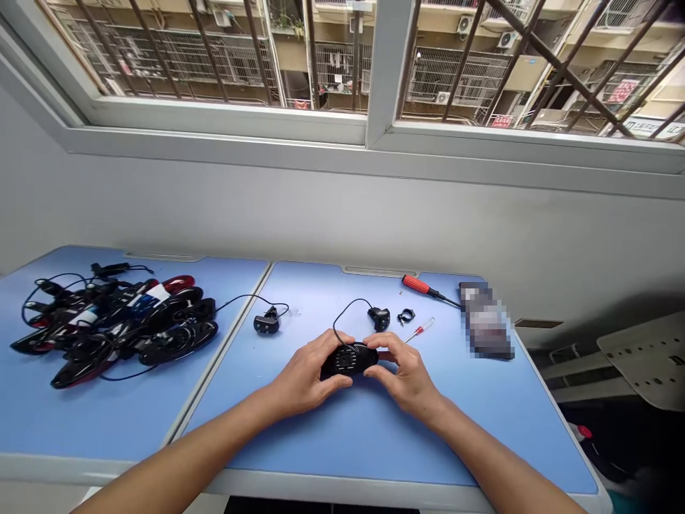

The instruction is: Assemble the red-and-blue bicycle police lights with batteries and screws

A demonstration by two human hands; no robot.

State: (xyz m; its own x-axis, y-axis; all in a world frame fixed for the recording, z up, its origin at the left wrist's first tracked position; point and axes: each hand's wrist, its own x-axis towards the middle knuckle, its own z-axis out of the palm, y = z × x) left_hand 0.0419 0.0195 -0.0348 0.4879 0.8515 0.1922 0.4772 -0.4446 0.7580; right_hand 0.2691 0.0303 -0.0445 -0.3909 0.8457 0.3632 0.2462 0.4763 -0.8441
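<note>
Head view: both hands, left hand and right hand, clamped on black lamp unit, just in front of small red screwdriver. Looks like inspection/positioning stage; next move likely needs one hand freed for that screwdriver.

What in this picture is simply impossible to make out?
- Head view: the black device is partly covered by the left hand and right hand; its ends and underside are hidden.
- The flat object right of the red screwdriver is blurred out.
- The pile of black and red parts is too tangled to count.
</note>
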